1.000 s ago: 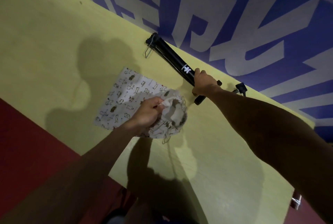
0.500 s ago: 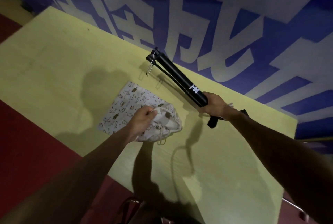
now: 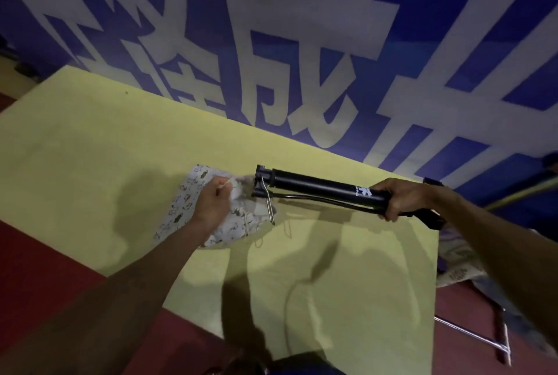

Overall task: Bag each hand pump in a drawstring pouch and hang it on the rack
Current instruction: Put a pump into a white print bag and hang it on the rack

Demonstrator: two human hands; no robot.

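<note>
Fingers (image 3: 388,214) of the right hand (image 3: 400,197) are curled round one end of the black hand pump (image 3: 317,185), which is held nearly level above the yellow table (image 3: 90,163) at centre right of the frame. Its far end, with a hanging wire loop, is just over the printed drawstring pouch (image 3: 184,208). The pouch's gathered mouth is pinched by the left hand (image 3: 211,205) at mid-frame, and the rest is spread flat on the table. A blue banner (image 3: 422,42) with white characters is seen across the top.

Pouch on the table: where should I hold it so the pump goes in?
Pinch the upper rim of the pouch at its mouth, coming from its closed left end, as the left hand does. The mouth faces right, toward the pump and its foot end, so keep that side free.
</note>
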